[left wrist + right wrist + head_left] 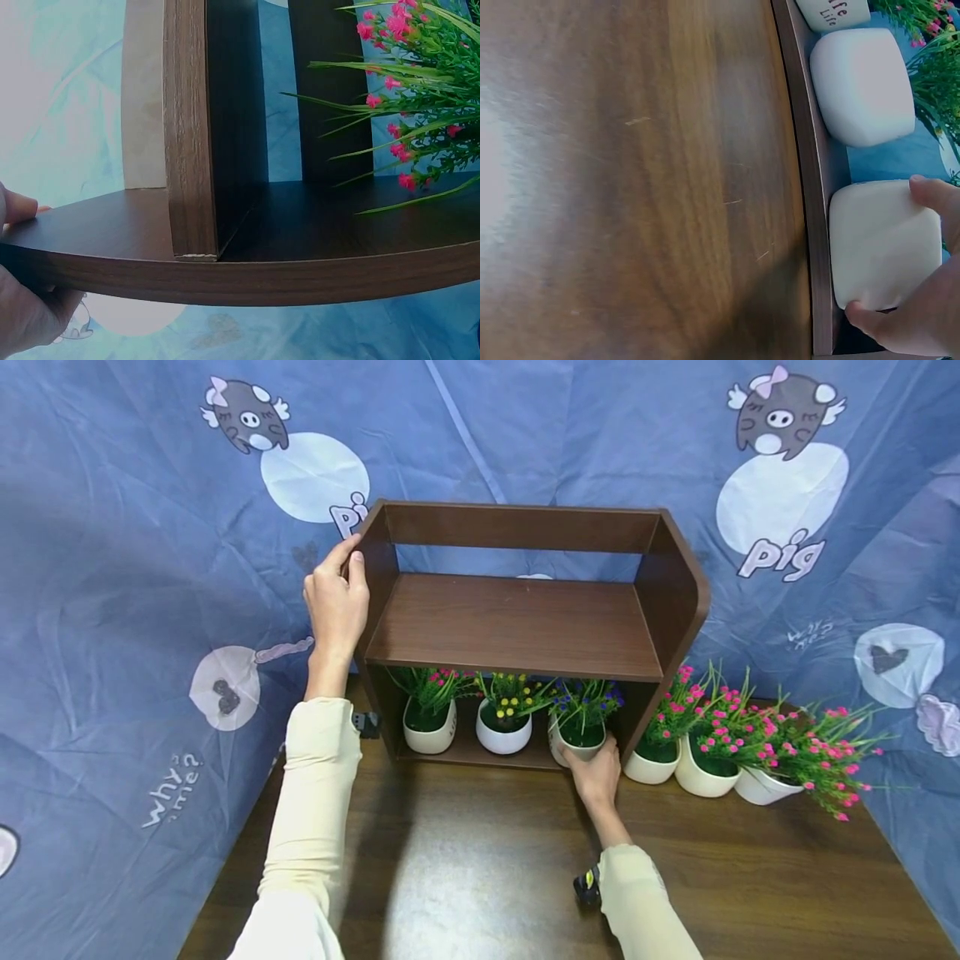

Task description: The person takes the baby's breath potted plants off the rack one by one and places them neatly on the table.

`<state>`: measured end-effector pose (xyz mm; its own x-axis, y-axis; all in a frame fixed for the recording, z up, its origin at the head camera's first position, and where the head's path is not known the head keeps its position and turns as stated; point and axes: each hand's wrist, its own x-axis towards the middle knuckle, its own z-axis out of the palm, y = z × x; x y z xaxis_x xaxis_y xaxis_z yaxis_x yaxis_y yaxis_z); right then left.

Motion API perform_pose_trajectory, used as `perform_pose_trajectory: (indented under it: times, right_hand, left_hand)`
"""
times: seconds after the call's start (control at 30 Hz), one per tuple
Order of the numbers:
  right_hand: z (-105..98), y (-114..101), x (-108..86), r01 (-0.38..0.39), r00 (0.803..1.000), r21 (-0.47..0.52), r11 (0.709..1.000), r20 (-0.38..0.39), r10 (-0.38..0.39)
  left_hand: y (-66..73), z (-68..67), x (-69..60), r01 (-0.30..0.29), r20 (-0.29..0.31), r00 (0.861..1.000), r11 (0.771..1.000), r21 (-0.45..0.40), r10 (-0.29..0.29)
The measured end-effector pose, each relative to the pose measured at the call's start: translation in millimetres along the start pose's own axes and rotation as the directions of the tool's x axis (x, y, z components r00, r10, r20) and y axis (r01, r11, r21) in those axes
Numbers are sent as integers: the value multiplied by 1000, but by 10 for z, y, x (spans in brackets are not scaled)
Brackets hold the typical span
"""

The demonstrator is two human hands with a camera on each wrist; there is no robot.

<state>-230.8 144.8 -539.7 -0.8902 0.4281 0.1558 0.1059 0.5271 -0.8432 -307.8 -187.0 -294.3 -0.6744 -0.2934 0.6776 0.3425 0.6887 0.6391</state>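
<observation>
To the left of the right grip stand a yellow-flowered pot and a pink-flowered pot; to its right, the shelf side walls it off from three outer pots on the bench. Spread to pot width, it clasps the blue-flowered pot, long axis roughly upright, blooms up, inside the lower compartment; the left grip pinches the shelf's far side.

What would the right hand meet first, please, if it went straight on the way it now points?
The blue-flowered pot, which the right hand already grips, comes first. Beyond it, depth is unclear: perhaps the back of the shelf, or the blue cloth behind.
</observation>
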Motion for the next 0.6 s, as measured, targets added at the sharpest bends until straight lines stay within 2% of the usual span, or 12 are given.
perform_pose_trajectory:
  times: [0.6]
  right_hand:
    - [-270, 77, -466, 42, 998, 57, 997, 37, -44]
  left_hand:
    - [11, -2, -4, 8, 2, 1000, 1000, -9, -8]
